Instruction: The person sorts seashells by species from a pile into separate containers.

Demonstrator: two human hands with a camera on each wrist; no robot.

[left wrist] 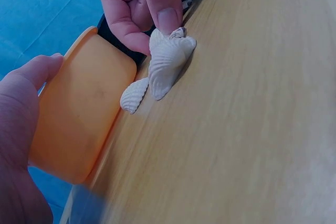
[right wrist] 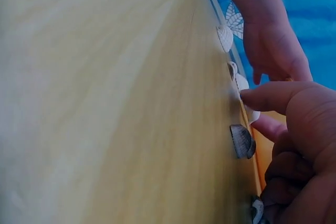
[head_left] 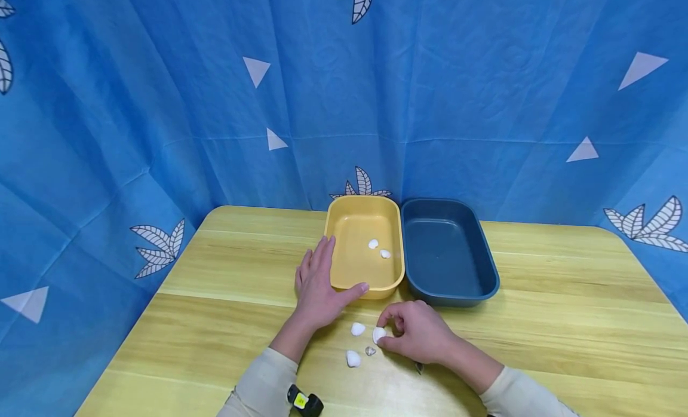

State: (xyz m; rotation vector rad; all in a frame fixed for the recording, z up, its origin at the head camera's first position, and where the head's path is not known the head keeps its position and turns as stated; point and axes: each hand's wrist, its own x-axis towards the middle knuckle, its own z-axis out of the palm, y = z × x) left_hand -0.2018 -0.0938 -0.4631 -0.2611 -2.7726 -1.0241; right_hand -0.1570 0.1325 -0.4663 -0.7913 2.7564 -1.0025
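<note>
The left hand (head_left: 318, 294) rests on the near left rim of the yellow bin (head_left: 365, 290), its fingers straight and its thumb at the front edge. Two white shells (head_left: 373, 244) lie inside that bin. Just in front of it, the right hand (head_left: 421, 332) pinches a white shell (head_left: 378, 334) between thumb and index finger at the tabletop. To the left of the pinched shell lie two more white shells (head_left: 357, 329), (head_left: 353, 358) and a small grey shell (head_left: 370, 350). Dark shells (right wrist: 242, 141) are near the right hand in the right wrist view.
A dark blue bin (head_left: 451, 297) stands against the right side of the yellow one. Both are on a wooden table (head_left: 226, 321), near its back edge. Behind hangs a blue curtain (head_left: 333, 94) with leaf and triangle prints.
</note>
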